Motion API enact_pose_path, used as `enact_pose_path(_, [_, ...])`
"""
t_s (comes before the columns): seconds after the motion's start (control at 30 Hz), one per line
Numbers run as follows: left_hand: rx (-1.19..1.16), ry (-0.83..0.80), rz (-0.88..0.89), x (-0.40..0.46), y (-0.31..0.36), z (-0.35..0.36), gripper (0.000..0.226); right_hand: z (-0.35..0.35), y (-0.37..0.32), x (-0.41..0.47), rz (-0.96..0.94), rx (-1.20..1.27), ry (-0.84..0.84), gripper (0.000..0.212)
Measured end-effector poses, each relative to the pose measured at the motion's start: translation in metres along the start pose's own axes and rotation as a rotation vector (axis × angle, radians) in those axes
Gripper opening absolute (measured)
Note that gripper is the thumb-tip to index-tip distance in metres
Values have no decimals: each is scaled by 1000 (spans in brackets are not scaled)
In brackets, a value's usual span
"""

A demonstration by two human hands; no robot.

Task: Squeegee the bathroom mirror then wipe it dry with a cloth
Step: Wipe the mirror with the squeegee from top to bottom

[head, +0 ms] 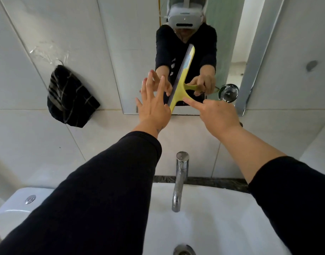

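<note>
A yellow squeegee (182,78) with a grey rubber blade lies tilted against the bathroom mirror (139,43), its blade running from upper right to lower left. My right hand (216,115) holds its handle, the forefinger stretched along it. My left hand (154,105) is spread flat beside the blade's lower end, fingers apart, touching or nearly touching the glass. A dark checked cloth (71,96) hangs on a wall hook left of the mirror. The mirror reflects both hands and the person.
Below the mirror stand a chrome tap (181,179) and a white washbasin (213,218). A toilet cistern (16,208) sits at the lower left. A chrome shower head (228,92) is at the mirror's right edge, next to a metal frame (257,57).
</note>
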State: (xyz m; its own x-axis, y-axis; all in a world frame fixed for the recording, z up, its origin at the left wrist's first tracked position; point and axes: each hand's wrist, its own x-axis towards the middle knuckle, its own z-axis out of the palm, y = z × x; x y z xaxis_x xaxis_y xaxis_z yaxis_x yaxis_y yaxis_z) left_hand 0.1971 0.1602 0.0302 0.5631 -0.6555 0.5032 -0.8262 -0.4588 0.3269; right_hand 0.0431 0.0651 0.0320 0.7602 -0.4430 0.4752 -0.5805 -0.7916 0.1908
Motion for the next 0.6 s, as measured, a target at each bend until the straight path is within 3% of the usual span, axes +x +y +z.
enact_pose_path(0.23, [0,-1,73,-2,24,16,83,3,28,-25,128,64,25,62])
enact_pose_path(0.6, [37,-46,62,-3,45,38,90,20,48,-45,245,185,80,62])
